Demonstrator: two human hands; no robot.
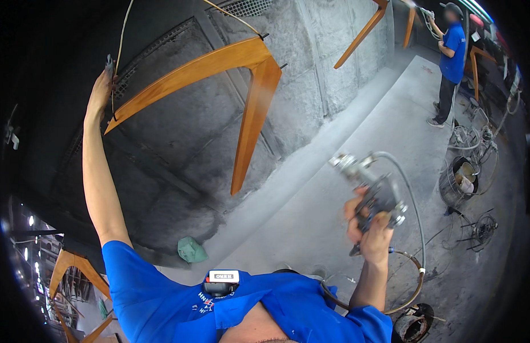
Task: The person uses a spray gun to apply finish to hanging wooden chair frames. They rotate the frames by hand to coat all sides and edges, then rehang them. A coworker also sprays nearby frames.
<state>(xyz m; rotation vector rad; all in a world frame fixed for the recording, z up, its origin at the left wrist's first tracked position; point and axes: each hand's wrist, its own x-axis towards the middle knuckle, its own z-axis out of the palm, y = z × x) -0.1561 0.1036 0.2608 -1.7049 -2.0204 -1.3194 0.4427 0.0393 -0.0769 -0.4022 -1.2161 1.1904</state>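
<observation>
Head view: the right hand (369, 226), right of centre in the frame, has its grip clenched around the handle of a metal spray gun (372, 186), nozzle pointing toward the upper left of the frame. A grey hose (411, 197) loops from the top of the gun down the right side, and a second, brownish hose (411, 291) curves below the wrist toward the lower right.

The left hand (99, 94), in the upper left of the frame with the arm fully extended, has its grip closed at the end of a bent, orange-brown wooden piece (219, 74). The piece hangs from wires (125, 34) in front of a grey, overspray-coated wall (328, 63); one leg runs across the top, the other drops toward the centre.

A green cloth (190, 250) lies at the wall's base in the lower centre. A metal bucket (459, 180) stands at the right edge. Another person in a blue shirt (451, 57) stands in the upper right.
</observation>
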